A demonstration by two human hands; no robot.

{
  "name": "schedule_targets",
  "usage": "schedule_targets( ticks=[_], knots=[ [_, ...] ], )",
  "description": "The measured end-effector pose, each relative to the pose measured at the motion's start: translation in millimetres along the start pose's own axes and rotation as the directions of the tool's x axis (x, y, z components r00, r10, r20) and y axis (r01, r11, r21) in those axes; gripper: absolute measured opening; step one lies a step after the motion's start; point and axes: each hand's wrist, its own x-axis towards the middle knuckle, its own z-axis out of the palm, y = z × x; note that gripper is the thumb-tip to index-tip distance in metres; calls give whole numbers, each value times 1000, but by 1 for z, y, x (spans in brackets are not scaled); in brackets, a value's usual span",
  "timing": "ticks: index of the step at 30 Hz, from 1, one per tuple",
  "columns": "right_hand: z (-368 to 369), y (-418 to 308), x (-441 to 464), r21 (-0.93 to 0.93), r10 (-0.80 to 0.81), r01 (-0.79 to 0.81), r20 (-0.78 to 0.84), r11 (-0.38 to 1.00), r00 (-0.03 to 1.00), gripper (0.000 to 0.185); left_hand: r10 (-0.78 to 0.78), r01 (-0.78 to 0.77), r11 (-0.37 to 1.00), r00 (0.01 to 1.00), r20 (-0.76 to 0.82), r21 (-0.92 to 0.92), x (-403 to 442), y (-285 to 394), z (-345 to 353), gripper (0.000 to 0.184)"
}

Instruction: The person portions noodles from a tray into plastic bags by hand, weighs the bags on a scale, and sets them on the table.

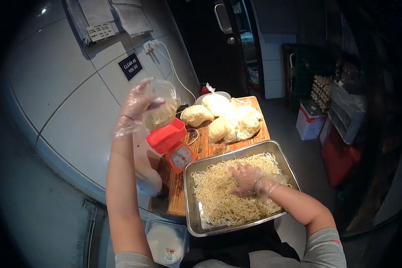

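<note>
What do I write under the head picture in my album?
Right hand among thin, pale yellow noodles; left hand holds a clear plastic bag.

We see the strongest light, warm in tone, on the bags [230, 117], just past centre toward one o'clock, where the palest tops nearly wash out; its source is out of view. The table [203, 147] is bright around them but darkens toward seven o'clock. The tray [190, 201] glints along its rim, and we can pick out strands of noodles [214, 187]. Toward ten o'clock the wall [67, 89] looks cooler, with shadow under the papers [98, 18], whose small print we cannot read. The door [201, 44] at twelve sinks nearly to black. Wide-angle distortion bows the wall's lines; black rounds every corner.
</note>
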Motion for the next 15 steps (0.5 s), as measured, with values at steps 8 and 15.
schedule_targets(
  ticks=[8,15],
  knots=[
    [1,0,-4,17,-29,29,-28,999,999,97,-17,47,984,985,174,-174,7,2,49,64],
    [-3,-4,-5,131,35,-37,22,991,999,98,-187,251,946,939,290,-203,8,-46,131,65]
  ],
)
